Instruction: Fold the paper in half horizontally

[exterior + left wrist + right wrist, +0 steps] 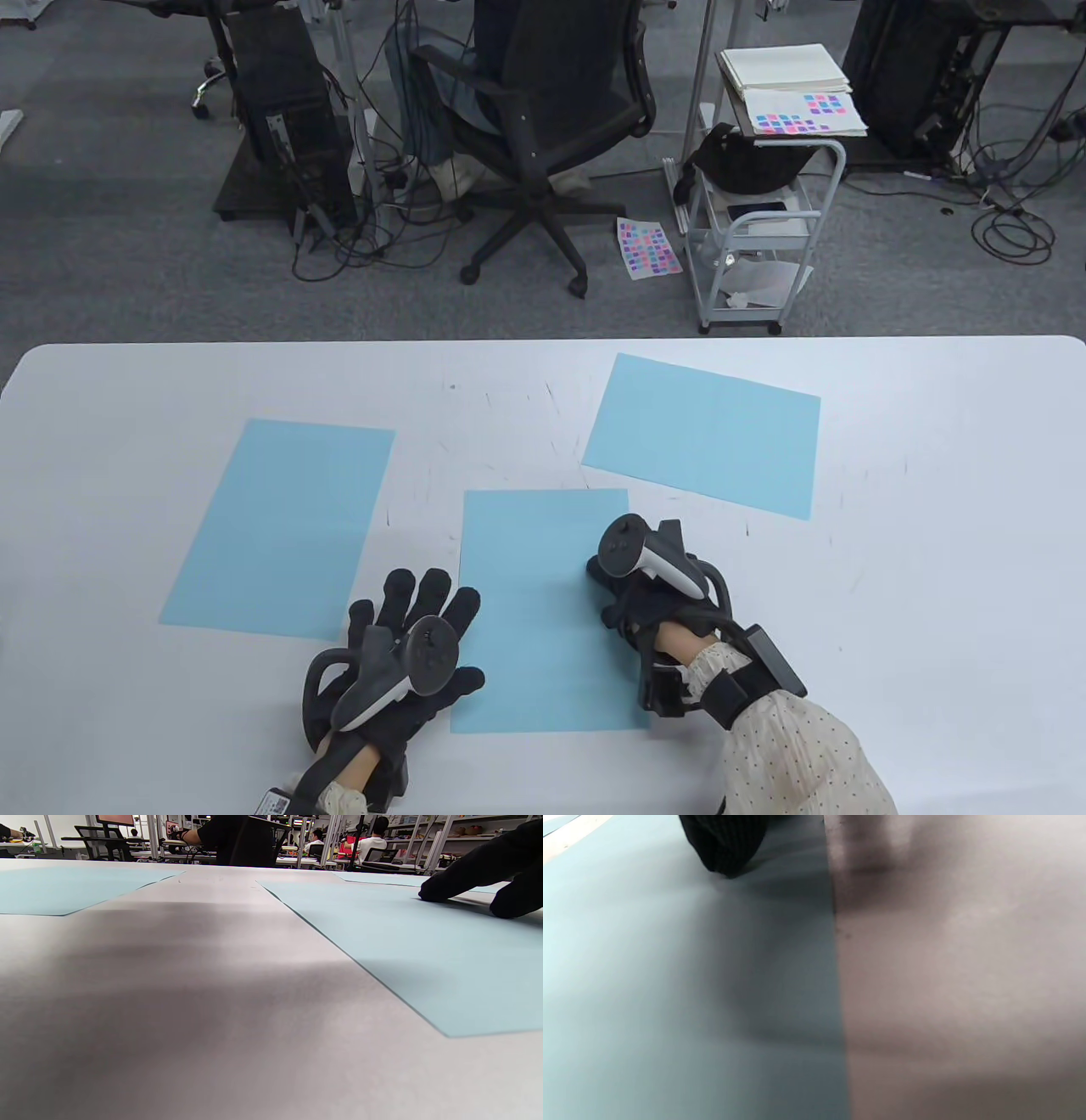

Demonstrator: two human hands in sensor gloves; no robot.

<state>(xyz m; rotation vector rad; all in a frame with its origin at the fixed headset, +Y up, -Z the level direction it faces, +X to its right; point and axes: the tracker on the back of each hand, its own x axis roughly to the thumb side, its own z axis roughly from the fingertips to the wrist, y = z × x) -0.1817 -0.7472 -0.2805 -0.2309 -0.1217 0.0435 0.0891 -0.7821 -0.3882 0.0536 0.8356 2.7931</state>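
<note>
Fingertips of right hand [653,586] (under tracker) hidden on paper [543,611].

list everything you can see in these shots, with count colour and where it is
flat light blue paper sheets: 3; one at table centre under both hands, one to its left, one at the far right
white table: 1, scuffed, fills the near half of the table view
black office chair: 1, on the grey carpet beyond the table
white wheeled trolley: 1, right of the chair, with white paper stacks and a colour-swatch sheet on top
colour-swatch sheet on the floor: 1, pink and blue squares, beside the trolley
left hand: black glove, fingers spread flat at the centre sheet's left edge
right hand: black glove, fingertips down on the centre sheet
</note>
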